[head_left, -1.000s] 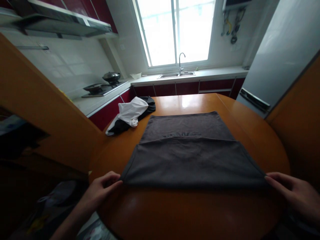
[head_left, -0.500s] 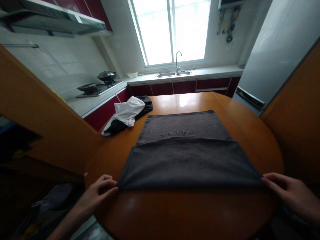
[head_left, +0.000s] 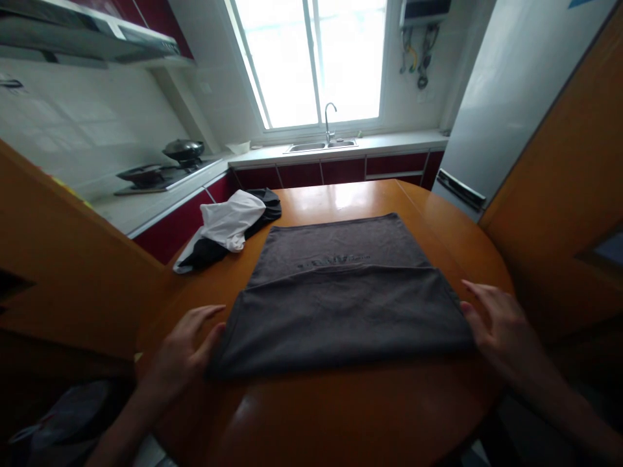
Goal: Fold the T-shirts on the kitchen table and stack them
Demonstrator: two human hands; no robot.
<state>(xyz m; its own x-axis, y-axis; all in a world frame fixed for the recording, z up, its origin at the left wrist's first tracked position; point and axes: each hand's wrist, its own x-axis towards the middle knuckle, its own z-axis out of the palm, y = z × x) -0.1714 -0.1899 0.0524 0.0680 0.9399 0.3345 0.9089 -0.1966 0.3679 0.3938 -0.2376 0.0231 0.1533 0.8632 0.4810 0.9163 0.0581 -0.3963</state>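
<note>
A dark grey folded garment [head_left: 345, 318] lies flat on the wooden table [head_left: 311, 415], its near part folded over so that a strip with dark lettering shows behind the fold. My left hand [head_left: 187, 344] is at the garment's left edge, thumb and fingers apart, with nothing between them. At the right edge my right hand [head_left: 499, 321] is likewise spread, its thumb close to the cloth. Whether either thumb touches the fabric I cannot tell.
A crumpled white and black pile of clothes [head_left: 231, 220] rests at the table's far left. Beyond stand a stove with a lidded pan [head_left: 183, 150], a sink [head_left: 321, 146] under the window and a grey fridge [head_left: 506, 84]. Wooden panels flank both sides.
Both hands have let go of the garment's near corners and opened, moving up along its side edges. The view has turned slightly to the right.
</note>
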